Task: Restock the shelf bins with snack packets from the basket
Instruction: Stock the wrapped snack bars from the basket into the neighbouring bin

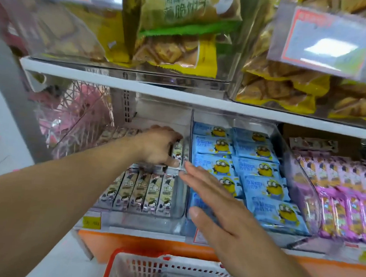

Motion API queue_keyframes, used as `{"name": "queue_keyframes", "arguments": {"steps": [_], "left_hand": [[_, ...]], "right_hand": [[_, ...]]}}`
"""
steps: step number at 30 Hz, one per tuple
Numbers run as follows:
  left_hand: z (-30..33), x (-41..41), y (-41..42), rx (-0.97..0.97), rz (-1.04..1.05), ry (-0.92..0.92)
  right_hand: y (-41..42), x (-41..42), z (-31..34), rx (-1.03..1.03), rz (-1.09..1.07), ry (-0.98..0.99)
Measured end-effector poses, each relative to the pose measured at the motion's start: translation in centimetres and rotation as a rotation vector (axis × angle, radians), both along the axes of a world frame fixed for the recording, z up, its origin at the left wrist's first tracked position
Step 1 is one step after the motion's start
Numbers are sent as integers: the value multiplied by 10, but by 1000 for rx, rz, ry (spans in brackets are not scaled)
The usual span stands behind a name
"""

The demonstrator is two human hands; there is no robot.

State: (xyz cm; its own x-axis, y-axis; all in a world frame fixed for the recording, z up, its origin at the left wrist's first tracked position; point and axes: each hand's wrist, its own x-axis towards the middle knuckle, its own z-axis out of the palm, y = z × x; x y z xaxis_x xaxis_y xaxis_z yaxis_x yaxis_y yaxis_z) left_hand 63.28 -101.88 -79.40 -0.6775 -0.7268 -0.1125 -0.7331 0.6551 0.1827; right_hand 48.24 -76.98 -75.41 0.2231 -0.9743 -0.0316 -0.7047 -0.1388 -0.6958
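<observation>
Head view: left hand (158, 146) deep in clear bin (179, 211) mid-frame, gripping slim snack packets (177, 154), long axis running front-to-back. Right hand (214, 206) flat, empty, just right of them. Basket (114, 262) bottom center, nearer right hand.

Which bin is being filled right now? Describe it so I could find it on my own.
Find the white shelf board under the yellow snack bags. Beneath it stand clear plastic bins; take the one directly left of the blue cartoon-character packets. It alone holds slim cream-and-dark snack bars standing in a row, and the left hand reaches into its back, fingers around more bars.
</observation>
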Motion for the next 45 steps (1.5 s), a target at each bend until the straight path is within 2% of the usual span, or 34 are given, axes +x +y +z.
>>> {"name": "queue_keyframes", "arguments": {"steps": [7,20,26,30,32,34,36,39,42,43,45], "left_hand": [[9,3,-11,9,57,-168],[17,26,35,67,90,-22],[48,57,107,25,93,207],[56,82,175,-13,79,485],[51,91,215,38,112,663],[33,93,246,118,169,753],[-2,93,266,174,242,672],[-71,101,284,217,382,312],[-132,119,307,525,524,-37],[-148,125,312,629,557,-78],[-169,130,315,720,579,-96]], "right_hand": [[0,0,-2,-9,15,29],[7,3,4,-6,22,57],[18,6,9,-73,3,104],[39,7,6,-222,-40,113],[57,9,-3,-250,-82,78],[74,12,-15,-182,-105,8],[90,12,-37,-40,-86,30],[111,4,-92,249,39,278],[139,-8,-155,508,147,497],[149,-12,-173,582,144,523],[166,-22,-202,694,96,528]]}}
